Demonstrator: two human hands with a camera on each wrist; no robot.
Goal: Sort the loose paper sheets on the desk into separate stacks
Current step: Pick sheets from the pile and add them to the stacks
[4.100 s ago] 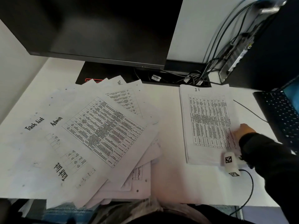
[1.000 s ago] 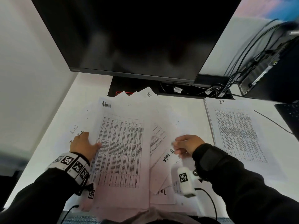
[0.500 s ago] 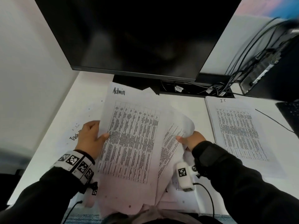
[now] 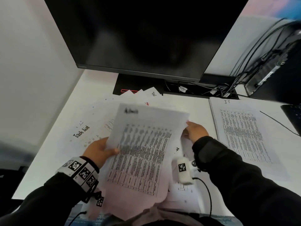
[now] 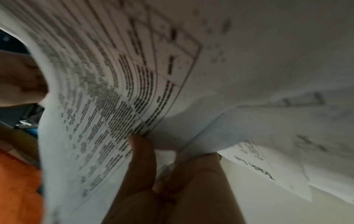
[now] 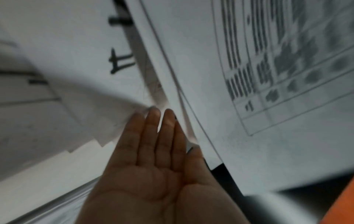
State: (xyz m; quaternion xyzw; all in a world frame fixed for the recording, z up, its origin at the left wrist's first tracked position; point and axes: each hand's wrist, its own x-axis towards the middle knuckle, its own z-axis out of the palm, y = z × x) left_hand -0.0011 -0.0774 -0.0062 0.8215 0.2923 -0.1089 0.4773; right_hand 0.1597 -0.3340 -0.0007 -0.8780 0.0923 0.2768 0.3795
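Our left hand (image 4: 97, 151) pinches the Admin sheet (image 4: 143, 154) at its left edge, thumb on top, lifted over the loose pile (image 4: 91, 128). Our right hand (image 4: 195, 131), fingers (image 6: 151, 121) straight, touches its right edge. The IT stack (image 4: 241, 132) lies right of the sheet on the bench (image 4: 200, 111).

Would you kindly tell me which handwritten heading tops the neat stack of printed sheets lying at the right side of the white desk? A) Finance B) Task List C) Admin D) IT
D: the neat stack of printed white sheets right of the person's right hand bears a handwritten "IT" at its top edge.
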